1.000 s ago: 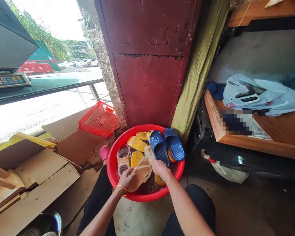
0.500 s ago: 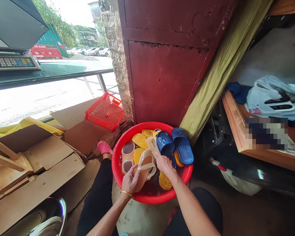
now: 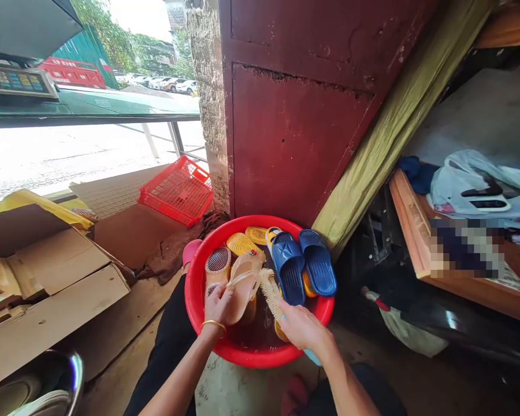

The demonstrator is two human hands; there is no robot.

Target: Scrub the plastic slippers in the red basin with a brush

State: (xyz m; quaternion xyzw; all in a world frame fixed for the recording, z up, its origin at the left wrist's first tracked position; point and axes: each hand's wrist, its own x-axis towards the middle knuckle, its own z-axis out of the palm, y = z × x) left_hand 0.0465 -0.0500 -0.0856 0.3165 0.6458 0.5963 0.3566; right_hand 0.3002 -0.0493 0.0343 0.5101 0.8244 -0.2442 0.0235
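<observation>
Left hand [image 3: 216,303] gripping a tan plastic sandal [image 3: 242,292], right hand [image 3: 301,326] closed around a bristle brush [image 3: 268,292].
Bristles against the sandal, both hands over a red plastic basin [image 3: 260,359] of water; navy slides [image 3: 303,266] just beyond the right hand, yellow sandals [image 3: 242,238] beyond the left.

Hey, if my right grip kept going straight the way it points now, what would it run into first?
Your right grip holds a bristle brush, so those bristles would probably meet the beige sandal in your left grip first, though depth is hard to judge from this view.
</observation>
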